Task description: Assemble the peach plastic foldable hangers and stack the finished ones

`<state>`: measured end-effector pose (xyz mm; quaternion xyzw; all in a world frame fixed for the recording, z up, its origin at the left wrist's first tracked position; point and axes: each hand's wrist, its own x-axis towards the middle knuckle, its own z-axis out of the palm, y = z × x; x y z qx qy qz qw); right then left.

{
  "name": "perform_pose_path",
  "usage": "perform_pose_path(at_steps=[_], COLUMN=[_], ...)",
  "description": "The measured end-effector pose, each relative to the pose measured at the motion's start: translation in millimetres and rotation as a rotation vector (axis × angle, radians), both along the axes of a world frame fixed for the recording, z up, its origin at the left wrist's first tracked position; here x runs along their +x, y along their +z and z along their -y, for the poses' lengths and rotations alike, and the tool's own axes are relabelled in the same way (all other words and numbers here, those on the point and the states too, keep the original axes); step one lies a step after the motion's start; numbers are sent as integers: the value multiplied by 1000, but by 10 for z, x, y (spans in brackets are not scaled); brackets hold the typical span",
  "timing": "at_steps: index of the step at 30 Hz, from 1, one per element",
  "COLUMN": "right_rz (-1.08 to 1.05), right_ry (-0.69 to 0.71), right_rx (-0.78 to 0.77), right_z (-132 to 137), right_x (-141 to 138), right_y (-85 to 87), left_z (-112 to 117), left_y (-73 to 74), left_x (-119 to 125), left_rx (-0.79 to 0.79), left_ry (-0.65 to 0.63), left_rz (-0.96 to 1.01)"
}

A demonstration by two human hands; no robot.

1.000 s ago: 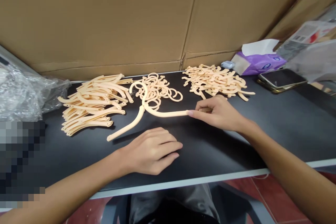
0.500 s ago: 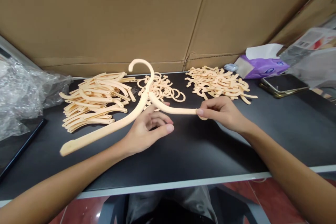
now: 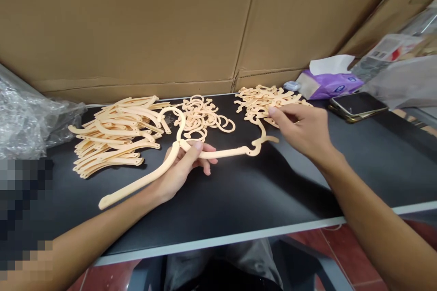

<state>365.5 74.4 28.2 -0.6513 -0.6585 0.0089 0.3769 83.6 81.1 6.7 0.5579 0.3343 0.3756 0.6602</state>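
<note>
My left hand [image 3: 180, 166] grips a cream plastic clothes hanger [image 3: 145, 183] close to its centre, the thumb across the right arm below the hook. The hanger's long left arm slants toward me. At the end of its right arm sits a small curved end piece [image 3: 254, 149], with more curved pieces just beyond it. My right hand [image 3: 302, 129] is over the front of the right-hand pile of small curved pieces [image 3: 269, 97], thumb and fingers drawn together. What its fingertips hold, if anything, is hidden.
Left on the black table [image 3: 218, 204] lies a heap of hanger arms [image 3: 116, 132], beside a pile of hooks [image 3: 201, 116]. Further right are a purple tissue pack [image 3: 336, 85] and a phone [image 3: 358, 103]. Bubble wrap [image 3: 27, 118] lies far left; cardboard [image 3: 136, 22] stands behind.
My right hand has let go of the hanger's right arm end and moved up and right to the pile. My left hand has closed on the hanger, its thumb now over the right arm.
</note>
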Motion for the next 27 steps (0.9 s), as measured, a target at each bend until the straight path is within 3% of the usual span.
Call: perform_pose_path(at_steps=[4,9,15,18,23,27], right_rz=[173,415,356,368,563,574], right_ry=[-71,60,166,83,-114,-184], right_rx=[-43,-132,-168,-175,-328,-400], right_z=[-22,-67,-60,-41,-24,-16], right_x=[68,98,63,20,-44,-97], right_y=[-23,-145,-93,-56,-94,-113], left_z=[12,23,22,18,10,6], left_y=[7,28,69,78,74,62], left_x=[6,16,18,11,3,1], left_rx=[30,60,48,53,69,59], left_ry=[-88,-114,-143,-159,-172,-182], left_rz=[-32,-67,-86,-109,-128,-120])
